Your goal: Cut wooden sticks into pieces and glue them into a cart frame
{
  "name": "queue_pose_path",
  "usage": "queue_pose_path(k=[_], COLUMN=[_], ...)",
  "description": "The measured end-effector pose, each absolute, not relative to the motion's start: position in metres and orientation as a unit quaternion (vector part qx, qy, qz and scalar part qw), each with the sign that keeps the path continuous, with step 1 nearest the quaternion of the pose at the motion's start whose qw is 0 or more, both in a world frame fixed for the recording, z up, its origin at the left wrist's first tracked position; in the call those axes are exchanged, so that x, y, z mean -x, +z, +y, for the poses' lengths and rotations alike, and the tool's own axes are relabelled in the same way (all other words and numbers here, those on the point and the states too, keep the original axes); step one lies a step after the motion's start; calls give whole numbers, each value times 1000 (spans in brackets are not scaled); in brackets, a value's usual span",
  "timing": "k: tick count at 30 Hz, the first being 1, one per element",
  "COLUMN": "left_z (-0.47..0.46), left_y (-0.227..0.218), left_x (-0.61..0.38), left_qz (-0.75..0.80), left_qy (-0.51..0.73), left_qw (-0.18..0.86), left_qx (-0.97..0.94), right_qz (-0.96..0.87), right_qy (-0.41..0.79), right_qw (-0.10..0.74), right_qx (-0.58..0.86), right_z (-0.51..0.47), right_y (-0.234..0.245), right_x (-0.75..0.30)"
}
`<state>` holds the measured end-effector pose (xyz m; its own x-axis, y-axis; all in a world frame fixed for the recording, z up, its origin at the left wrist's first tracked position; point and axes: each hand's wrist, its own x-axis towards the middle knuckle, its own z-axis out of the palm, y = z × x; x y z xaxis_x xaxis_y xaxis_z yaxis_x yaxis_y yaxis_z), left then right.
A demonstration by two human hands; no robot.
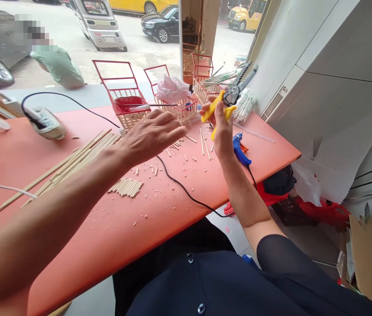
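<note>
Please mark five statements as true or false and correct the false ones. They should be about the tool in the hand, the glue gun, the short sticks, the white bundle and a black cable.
1. The right hand holds a yellow-handled tool. True.
2. The blue glue gun is on the floor. False: the blue glue gun lies on the table.
3. Short sticks lie side by side on the table. True.
4. The white bundle is under the table. False: the white bundle rests on the middle red-framed basket.
5. A black cable runs over the table's near edge. True.
</note>
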<state>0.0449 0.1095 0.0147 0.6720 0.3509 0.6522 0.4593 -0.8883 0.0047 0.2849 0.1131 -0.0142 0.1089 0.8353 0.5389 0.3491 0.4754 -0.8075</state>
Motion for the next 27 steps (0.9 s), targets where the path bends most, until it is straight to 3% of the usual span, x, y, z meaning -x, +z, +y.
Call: queue_pose_path(k=[3, 5, 8, 11, 13, 16, 27], left_z=[76, 52, 24, 8, 4, 2, -1], left_y=[37, 48, 52, 37, 23, 9, -4], left_x=[-19, -6, 8, 19, 23, 24, 25], left_qz=[-248, -302, -366, -399, -430, -483, -465], left_qy=[-429, -498, -522, -516, -498, -483, -540], left_qw=[60, 9, -170, -403, -540, -630, -640], left_qx=[866, 813, 751, 641, 524, 370, 287], right_qz=[-667, -724, -764, -760, -756, -754, -758], right_qy=[199, 145, 61, 16, -7, -29, -4], right_qw=[523, 400, 199, 89, 74, 75, 82], right_qx=[491, 543, 611, 643, 650, 652, 647], right_z=[99, 89, 76, 71, 71, 74, 75], right_y=[-12, -10, -9, -14, -18, -24, -30], right_x=[-268, -256, -240, -228, -225, -225, -229])
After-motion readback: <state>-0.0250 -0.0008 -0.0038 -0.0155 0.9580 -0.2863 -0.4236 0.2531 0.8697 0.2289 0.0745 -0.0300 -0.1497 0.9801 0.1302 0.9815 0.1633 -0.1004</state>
